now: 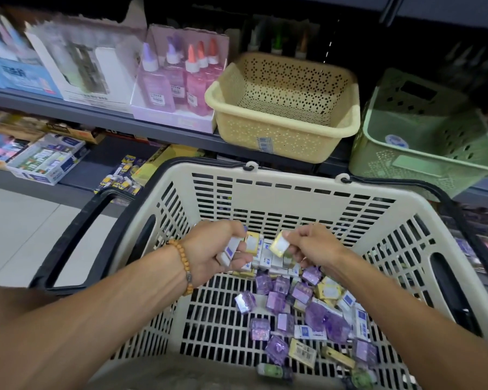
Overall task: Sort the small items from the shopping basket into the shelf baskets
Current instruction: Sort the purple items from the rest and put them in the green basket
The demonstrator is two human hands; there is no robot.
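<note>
A cream shopping basket [293,190] with black handles sits in front of me. Several small packets [302,311], purple, white and yellow, lie on its floor. Inside the basket, my left hand [217,254] grips a few white packets [230,250]. My right hand [313,246] pinches a yellow packet [279,244] just above the pile. On the shelf beyond stand a tan basket [282,142] and a green basket [423,161]; I see no packets inside either of them.
Pink and purple glue bottles [181,77] in a display box stand left of the tan basket. Boxed stationery fills the upper shelf at left and the lower shelf [48,161]. White floor tiles [20,229] show at left.
</note>
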